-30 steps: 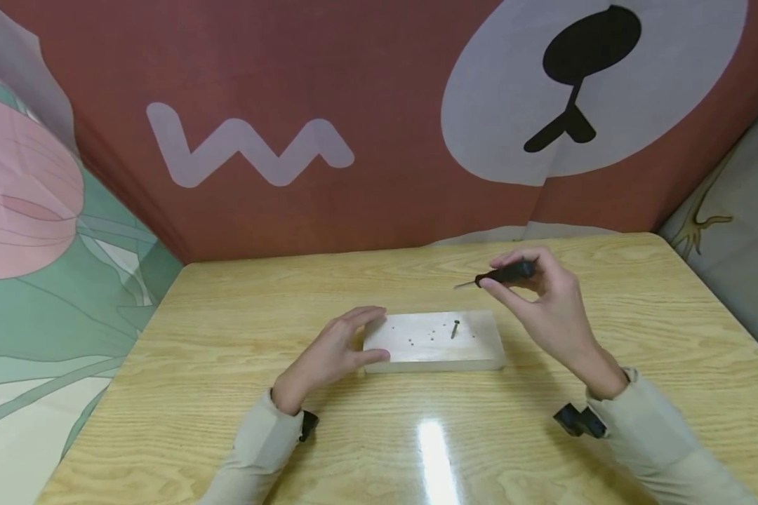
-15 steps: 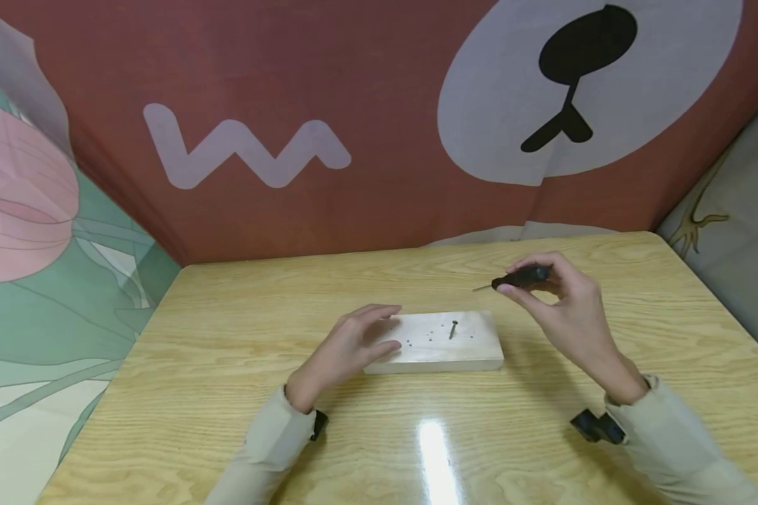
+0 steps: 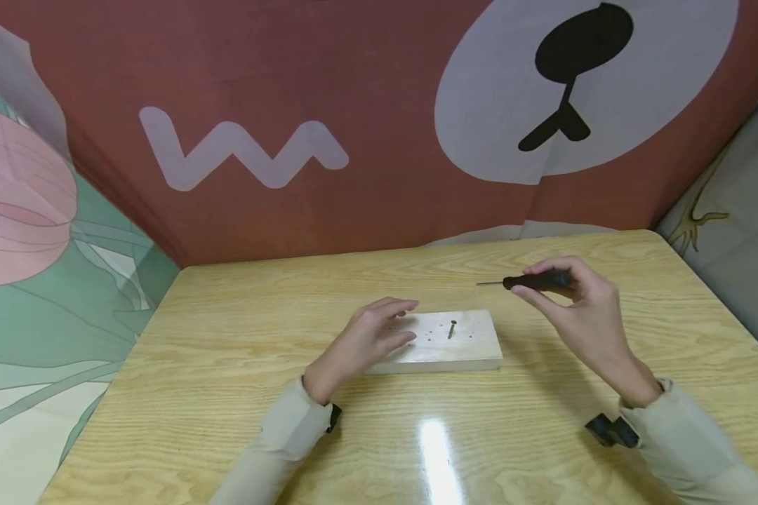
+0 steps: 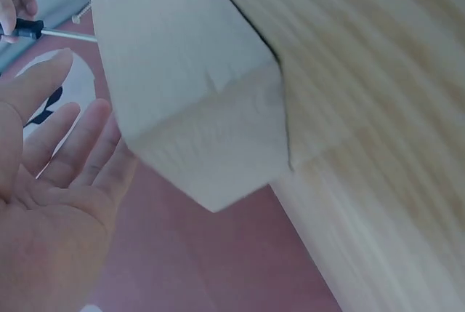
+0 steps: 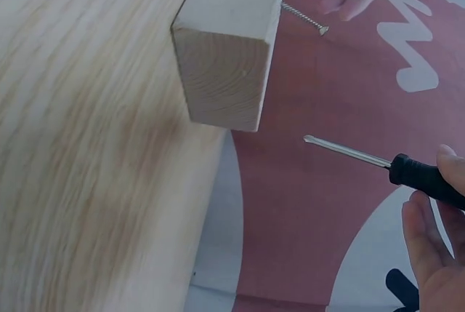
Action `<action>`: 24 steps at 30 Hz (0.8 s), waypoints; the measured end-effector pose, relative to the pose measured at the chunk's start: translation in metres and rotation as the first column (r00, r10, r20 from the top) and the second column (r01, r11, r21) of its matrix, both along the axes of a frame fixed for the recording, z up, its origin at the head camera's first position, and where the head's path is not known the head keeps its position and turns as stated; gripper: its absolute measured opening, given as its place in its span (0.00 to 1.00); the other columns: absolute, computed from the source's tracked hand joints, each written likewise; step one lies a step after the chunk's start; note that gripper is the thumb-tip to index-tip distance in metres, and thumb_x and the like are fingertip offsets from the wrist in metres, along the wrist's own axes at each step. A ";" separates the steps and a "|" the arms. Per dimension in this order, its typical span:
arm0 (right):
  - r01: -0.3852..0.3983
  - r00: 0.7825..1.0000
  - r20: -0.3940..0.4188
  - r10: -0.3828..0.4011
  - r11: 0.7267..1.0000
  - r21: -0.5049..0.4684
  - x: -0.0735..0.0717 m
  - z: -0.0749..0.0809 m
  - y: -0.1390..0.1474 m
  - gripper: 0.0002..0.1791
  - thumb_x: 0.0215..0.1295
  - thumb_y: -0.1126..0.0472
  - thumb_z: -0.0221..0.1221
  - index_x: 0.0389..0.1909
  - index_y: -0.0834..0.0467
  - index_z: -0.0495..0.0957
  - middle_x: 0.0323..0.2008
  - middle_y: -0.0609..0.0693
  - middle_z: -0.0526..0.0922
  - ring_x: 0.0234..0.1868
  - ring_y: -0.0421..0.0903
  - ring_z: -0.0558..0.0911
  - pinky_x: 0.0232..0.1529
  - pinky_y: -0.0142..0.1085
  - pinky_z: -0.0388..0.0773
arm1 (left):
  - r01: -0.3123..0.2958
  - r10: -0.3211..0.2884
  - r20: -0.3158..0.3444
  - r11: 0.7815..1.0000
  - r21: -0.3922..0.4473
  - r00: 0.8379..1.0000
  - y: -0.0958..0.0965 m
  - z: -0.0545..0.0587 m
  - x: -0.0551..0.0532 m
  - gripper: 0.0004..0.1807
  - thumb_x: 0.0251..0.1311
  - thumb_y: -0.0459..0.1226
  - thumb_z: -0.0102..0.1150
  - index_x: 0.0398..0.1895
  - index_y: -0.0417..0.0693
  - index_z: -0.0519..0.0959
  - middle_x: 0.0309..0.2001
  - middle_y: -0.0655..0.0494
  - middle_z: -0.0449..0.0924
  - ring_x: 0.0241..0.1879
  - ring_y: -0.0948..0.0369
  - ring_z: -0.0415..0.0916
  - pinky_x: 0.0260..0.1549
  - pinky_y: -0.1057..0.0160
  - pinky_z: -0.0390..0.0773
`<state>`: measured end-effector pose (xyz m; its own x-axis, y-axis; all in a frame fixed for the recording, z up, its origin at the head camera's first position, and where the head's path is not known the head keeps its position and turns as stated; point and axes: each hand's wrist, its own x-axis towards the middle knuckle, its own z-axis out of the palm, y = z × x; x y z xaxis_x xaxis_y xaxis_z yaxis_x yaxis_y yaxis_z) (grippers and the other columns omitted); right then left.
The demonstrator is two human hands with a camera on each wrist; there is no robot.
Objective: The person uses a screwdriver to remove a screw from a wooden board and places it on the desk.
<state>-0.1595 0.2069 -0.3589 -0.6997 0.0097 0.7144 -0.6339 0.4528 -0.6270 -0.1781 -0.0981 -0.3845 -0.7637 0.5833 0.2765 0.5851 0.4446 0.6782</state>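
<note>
A pale wooden block (image 3: 461, 351) with several small holes lies on the table. One screw (image 3: 452, 329) stands up from its top, slightly tilted; the right wrist view shows the threaded shank of this screw (image 5: 305, 19). My left hand (image 3: 369, 341) hovers over the block's left end, fingers parted and holding nothing; in the left wrist view the palm of that hand (image 4: 58, 188) faces the block. To the right and above the block, my right hand (image 3: 581, 315) grips the black handle of a screwdriver (image 3: 540, 281), its thin metal shaft pointing left, apart from the screw.
The block rests on a light wood-grain table (image 3: 259, 308). Behind the table hangs a red-brown printed cloth (image 3: 290, 217), with other printed cloths on both sides. A dark wrist device (image 3: 611, 430) sits at the right sleeve.
My left hand has come off the block's left end and shifted right above it. My right hand has drawn the screwdriver to the right, away from the screw, and its shaft now lies more level.
</note>
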 end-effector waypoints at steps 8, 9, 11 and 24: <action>0.002 1.000 0.013 -0.002 1.000 0.002 0.002 -0.003 0.008 0.21 0.40 0.86 0.70 0.38 0.72 0.78 0.41 0.30 0.82 0.39 0.26 0.83 0.41 0.17 0.80 | 0.011 -0.010 0.018 0.999 -0.041 1.000 0.018 0.000 -0.002 0.24 0.63 0.33 0.65 0.62 0.39 0.76 0.56 0.45 0.81 0.53 0.54 0.82 0.53 0.61 0.82; 0.004 1.000 0.010 -0.004 1.000 0.002 0.002 -0.004 0.009 0.22 0.39 0.86 0.70 0.38 0.72 0.78 0.41 0.30 0.82 0.39 0.26 0.83 0.40 0.17 0.80 | 0.014 -0.013 0.022 0.999 -0.045 1.000 0.020 0.000 -0.002 0.23 0.63 0.33 0.65 0.62 0.39 0.76 0.56 0.46 0.81 0.53 0.54 0.82 0.54 0.62 0.82; 0.010 1.000 -0.001 -0.010 1.000 0.003 0.003 -0.006 0.011 0.22 0.38 0.87 0.70 0.37 0.72 0.78 0.41 0.31 0.83 0.39 0.26 0.83 0.40 0.17 0.79 | 0.020 -0.019 0.029 0.998 -0.054 0.999 0.025 -0.001 -0.003 0.22 0.64 0.33 0.64 0.61 0.39 0.77 0.56 0.47 0.82 0.53 0.55 0.82 0.54 0.63 0.82; 0.018 1.000 -0.009 -0.018 1.000 -0.002 0.003 -0.008 0.016 0.21 0.38 0.87 0.69 0.37 0.73 0.78 0.40 0.32 0.83 0.39 0.25 0.83 0.40 0.17 0.80 | 0.035 -0.033 0.022 0.994 -0.101 0.999 0.051 -0.004 -0.004 0.18 0.67 0.34 0.60 0.59 0.41 0.80 0.50 0.50 0.85 0.48 0.60 0.83 0.50 0.69 0.82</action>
<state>-0.1564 0.2227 -0.3672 -0.6933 0.0232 0.7203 -0.6312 0.4628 -0.6224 -0.1824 -0.0475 -0.3887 -0.7476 0.6335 0.1994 0.5879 0.4917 0.6423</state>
